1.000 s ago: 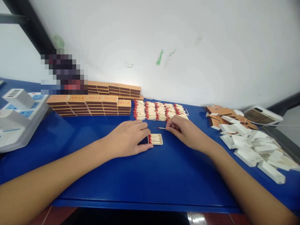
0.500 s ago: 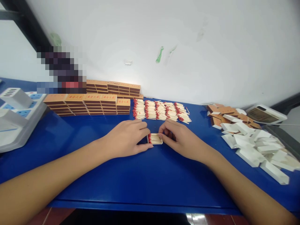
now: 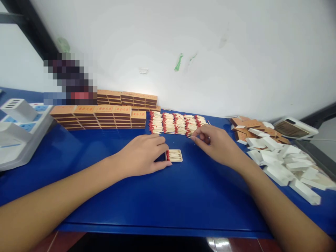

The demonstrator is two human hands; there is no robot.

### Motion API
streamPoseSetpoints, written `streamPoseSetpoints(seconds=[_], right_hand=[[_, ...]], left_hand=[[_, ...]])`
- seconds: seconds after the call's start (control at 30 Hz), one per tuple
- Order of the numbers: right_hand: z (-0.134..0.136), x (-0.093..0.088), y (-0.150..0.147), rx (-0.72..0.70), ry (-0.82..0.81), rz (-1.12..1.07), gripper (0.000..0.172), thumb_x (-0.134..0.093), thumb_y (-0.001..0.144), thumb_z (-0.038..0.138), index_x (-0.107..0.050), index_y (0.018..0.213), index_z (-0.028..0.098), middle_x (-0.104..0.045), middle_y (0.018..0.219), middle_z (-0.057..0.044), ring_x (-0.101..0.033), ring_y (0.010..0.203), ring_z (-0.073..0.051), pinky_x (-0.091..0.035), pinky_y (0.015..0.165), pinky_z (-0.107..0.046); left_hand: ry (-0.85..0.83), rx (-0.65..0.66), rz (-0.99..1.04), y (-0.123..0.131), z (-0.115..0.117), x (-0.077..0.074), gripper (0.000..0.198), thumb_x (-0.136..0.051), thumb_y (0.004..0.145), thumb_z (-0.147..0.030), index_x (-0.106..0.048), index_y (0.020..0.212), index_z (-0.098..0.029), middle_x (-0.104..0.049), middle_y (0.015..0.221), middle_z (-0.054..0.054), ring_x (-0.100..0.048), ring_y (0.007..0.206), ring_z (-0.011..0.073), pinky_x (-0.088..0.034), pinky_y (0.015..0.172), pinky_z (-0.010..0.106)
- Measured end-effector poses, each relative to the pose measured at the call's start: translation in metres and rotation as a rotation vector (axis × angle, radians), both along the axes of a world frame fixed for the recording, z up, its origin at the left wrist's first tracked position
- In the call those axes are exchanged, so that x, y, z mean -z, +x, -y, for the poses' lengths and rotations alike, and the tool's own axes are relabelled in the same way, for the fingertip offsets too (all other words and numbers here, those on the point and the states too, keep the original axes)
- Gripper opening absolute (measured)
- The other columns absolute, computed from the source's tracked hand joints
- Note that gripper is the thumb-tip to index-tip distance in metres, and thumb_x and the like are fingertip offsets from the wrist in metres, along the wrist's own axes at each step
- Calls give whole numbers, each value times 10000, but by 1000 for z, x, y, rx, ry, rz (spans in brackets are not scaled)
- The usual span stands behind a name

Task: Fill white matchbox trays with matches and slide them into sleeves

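In the head view, a small white matchbox tray full of red-headed matches lies on the blue table. My left hand holds its left end, thumb at the near side and fingers at the far side. My right hand is beyond the tray to the right, thumb and forefinger pinched together at the near edge of the match piles. Whether a match sits between those fingertips is too small to tell. The piles stand in a row of several bundles.
Stacked matchboxes stand at the back left, beside a white power strip. At right lie a heap of white trays, loose brown matchbox sleeves and a white device. A white wall bounds the back.
My right hand has left the tray's right end and moved right and away from me to the match piles. My left hand stays at the tray.
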State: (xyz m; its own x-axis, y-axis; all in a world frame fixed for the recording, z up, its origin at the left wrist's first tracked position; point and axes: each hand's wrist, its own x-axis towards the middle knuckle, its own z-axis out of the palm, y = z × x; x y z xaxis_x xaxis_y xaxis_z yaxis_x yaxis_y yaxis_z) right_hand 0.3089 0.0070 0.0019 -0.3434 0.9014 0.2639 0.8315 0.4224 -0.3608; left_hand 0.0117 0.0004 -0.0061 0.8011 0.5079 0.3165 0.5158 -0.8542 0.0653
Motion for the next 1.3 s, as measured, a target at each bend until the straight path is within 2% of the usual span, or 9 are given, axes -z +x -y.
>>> streamPoseSetpoints(seconds=[0.13, 0.27, 0.53, 0.73, 1.07, 1.3], right_hand=[[-8, 4, 9, 25, -65, 73, 186, -609, 1000, 361, -656, 880, 226, -650, 800, -49, -562, 690, -205, -415, 636, -344], [-7, 6, 6, 20, -120, 81, 252, -562, 1040, 392, -608, 853, 229, -655, 804, -53, -563, 703, -210, -410, 634, -346], [17, -5, -22, -172, -182, -114, 195, -574, 1078, 383, -649, 964, 245, -638, 858, -32, -559, 732, -189, -452, 660, -332], [29, -3, -38, -289, -257, -133, 113, -602, 1068, 297, -667, 996, 239, -643, 913, -28, -589, 758, -170, -476, 684, -322], [26, -1, -35, -272, -272, -138, 98, -644, 1043, 276, -701, 981, 224, -628, 901, -18, -581, 745, -146, -463, 663, -292], [26, 1, -38, -181, -305, -171, 79, -679, 998, 293, -630, 1007, 232, -614, 825, 16, -545, 702, -143, -426, 617, -280]], left_hand=[[10, 6, 3, -1, 0, 0, 321, -650, 1051, -468, -748, 1094, -166, -707, 953, 40, -669, 886, 205, -508, 800, 346], [15, 8, 13, 0, -1, -1, 311, -666, 1042, -459, -750, 1083, -162, -704, 946, 38, -669, 888, 209, -501, 791, 350], [15, 2, 14, 0, -1, 0, 304, -672, 1035, -459, -747, 1055, -164, -691, 932, 34, -665, 870, 213, -486, 765, 353], [-17, -3, 0, 0, -2, 1, 315, -641, 1052, -461, -747, 1036, -165, -695, 949, 41, -662, 880, 211, -498, 791, 348], [-12, -7, -13, -1, -2, 4, 357, -629, 1052, -497, -754, 1065, -162, -689, 945, 43, -663, 876, 221, -513, 807, 360], [0, 4, -10, -1, -2, 3, 353, -623, 1057, -489, -760, 1054, -163, -685, 935, 46, -660, 858, 209, -513, 813, 349]])
